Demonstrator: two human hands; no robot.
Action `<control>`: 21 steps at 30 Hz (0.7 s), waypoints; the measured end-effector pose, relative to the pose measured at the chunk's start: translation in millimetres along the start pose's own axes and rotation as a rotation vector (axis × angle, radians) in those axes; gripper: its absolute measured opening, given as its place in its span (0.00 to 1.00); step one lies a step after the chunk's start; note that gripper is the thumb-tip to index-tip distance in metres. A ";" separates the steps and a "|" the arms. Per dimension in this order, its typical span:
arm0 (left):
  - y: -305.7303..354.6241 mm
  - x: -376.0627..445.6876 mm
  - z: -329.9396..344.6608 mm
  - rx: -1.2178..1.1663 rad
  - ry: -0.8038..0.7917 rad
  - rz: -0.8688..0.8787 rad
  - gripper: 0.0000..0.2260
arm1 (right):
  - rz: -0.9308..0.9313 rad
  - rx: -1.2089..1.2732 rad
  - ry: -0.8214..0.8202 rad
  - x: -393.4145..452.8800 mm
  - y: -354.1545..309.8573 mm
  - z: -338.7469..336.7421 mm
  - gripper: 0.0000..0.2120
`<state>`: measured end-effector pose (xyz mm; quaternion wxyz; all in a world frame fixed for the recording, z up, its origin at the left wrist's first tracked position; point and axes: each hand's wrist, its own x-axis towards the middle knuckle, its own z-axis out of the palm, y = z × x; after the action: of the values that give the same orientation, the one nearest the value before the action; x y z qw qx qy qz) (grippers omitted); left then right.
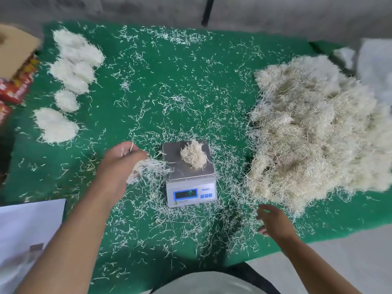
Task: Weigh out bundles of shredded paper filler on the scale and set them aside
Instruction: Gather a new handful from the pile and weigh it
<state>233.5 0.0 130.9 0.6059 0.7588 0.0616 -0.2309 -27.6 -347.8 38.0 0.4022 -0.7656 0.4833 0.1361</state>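
A small digital scale (191,187) stands on the green mat near the front middle. A small clump of shredded paper (194,155) lies on its steel pan. My left hand (118,164) is just left of the scale and grips a loose bundle of shredded paper (148,169) that touches the pan's left edge. My right hand (273,221) hovers low over the mat to the right of the scale, in front of the big heap of shredded paper (314,128); its fingers look relaxed and hold nothing. Several weighed bundles (72,81) lie along the far left.
Loose paper strands litter the green mat (161,71). A cardboard box (14,52) and red packets (14,90) sit at the left edge. White sheets (27,225) lie at the front left. White bags (375,66) sit at the far right.
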 end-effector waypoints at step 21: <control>-49.2 89.6 97.3 0.127 -0.020 -0.048 0.13 | 0.149 0.375 -0.075 -27.3 26.3 -2.9 0.08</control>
<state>267.6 -96.3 33.5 0.5514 0.7917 0.0588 -0.2563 -63.9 -338.3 43.4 0.5441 -0.6339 0.5402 0.1015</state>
